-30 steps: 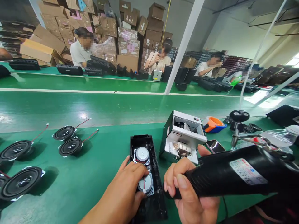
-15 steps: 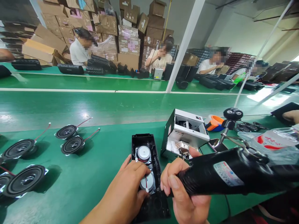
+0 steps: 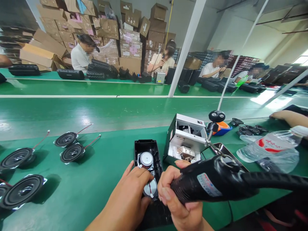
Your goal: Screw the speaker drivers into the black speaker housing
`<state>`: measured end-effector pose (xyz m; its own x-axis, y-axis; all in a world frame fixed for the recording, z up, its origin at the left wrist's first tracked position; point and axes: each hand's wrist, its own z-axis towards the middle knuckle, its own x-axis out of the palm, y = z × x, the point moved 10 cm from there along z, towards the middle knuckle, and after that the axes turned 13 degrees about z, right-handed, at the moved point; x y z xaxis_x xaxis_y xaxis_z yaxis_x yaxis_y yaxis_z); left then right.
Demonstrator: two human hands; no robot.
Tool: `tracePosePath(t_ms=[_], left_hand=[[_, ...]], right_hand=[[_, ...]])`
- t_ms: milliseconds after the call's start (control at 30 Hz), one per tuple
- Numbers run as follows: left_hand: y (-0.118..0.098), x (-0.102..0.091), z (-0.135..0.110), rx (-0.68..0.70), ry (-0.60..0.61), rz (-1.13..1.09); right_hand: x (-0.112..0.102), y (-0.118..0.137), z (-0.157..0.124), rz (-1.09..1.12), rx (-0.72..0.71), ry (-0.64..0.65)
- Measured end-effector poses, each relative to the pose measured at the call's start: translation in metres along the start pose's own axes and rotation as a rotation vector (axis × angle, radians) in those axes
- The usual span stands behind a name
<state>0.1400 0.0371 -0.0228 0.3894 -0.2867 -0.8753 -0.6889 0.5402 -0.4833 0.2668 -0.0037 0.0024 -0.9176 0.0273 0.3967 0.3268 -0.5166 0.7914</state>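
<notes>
My right hand [image 3: 179, 195] is wrapped around a black electric screwdriver [image 3: 211, 183] with a small label and a thick cable; my fingers hide its tip, close to the lower speaker. A black plastic speaker housing [image 3: 157, 160] lies lengthwise in front of me. Two round speakers sit in it, magnets upward: an upper speaker [image 3: 146, 159] and a lower speaker [image 3: 149, 188] with a thin red lead and white plug across it. My left hand [image 3: 134, 189] reaches over the housing, thumb and fingers closed about the lower speaker.
Several loose speakers [image 3: 72, 152] with red leads lie on the green bench at left. A white screw feeder [image 3: 186, 133], orange-and-blue tape [image 3: 221, 127], a metal tray [image 3: 220, 147] and a water bottle [image 3: 267, 146] stand right. Another person's arm [image 3: 291, 118] reaches in. Co-workers sit across the bench.
The electric screwdriver and my right hand have shifted left, toward the lower speaker. My left hand stays on that speaker. The other person's arm at right has reached further in.
</notes>
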Motion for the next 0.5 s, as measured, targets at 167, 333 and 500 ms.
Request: tracePosePath(t_ms=[167, 333, 500], left_hand=[[0.001, 0.002, 0.002, 0.043, 0.01, 0.077], [0.013, 0.008, 0.004, 0.108, -0.012, 0.151], [0.03, 0.015, 0.004, 0.1, -0.01, 0.168]], right_hand=[[0.004, -0.002, 0.002, -0.036, -0.068, 0.015], [0.011, -0.007, 0.005, -0.057, -0.206, -0.067], [0.008, 0.029, 0.021, 0.056, -0.278, -0.142]])
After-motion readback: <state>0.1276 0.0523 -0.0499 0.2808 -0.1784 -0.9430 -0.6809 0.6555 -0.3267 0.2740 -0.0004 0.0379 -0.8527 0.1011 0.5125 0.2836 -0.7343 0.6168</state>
